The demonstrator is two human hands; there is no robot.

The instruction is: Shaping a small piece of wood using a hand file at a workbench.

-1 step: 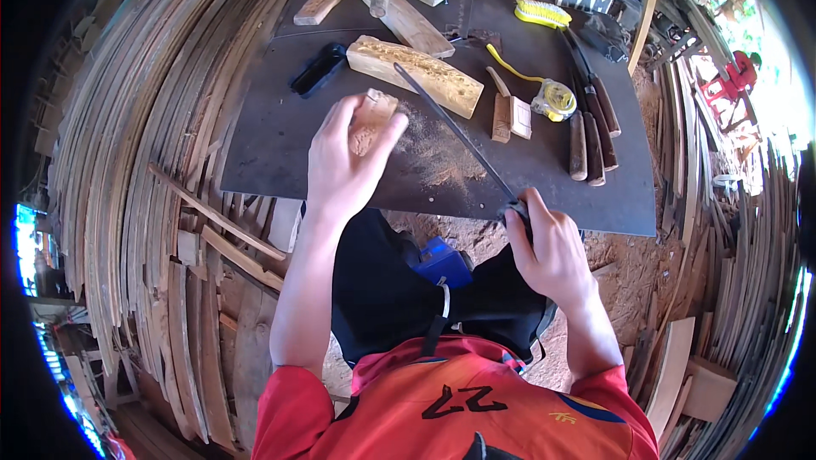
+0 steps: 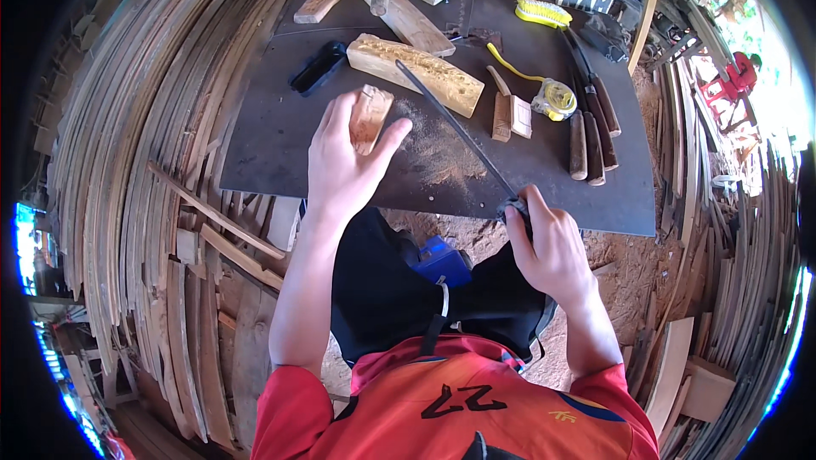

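My left hand (image 2: 344,150) is closed round a small wooden block (image 2: 371,118) above the dark table. Its thumb stands off to the right of the block, while the other fingers are partly hidden behind the wood. In my right hand (image 2: 546,235), at the table's near edge, is a long thin file (image 2: 455,126), gripped by its dark handle. The file slants up and left, and its tip overlaps a larger carved wood block (image 2: 416,73) in the view. Pale sawdust (image 2: 446,158) lies on the table between my hands.
The dark tabletop (image 2: 263,150) also carries a black brush-like object (image 2: 319,69), a tape measure (image 2: 554,99), a yellow brush (image 2: 542,13), small wood pieces (image 2: 510,116) and several wooden-handled tools (image 2: 592,137). Long wooden strips (image 2: 136,163) are stacked at the left, more at the right.
The small block has turned in my left hand and shows a different face. The left thumb has shifted slightly away from it. My right hand and the file have barely moved.
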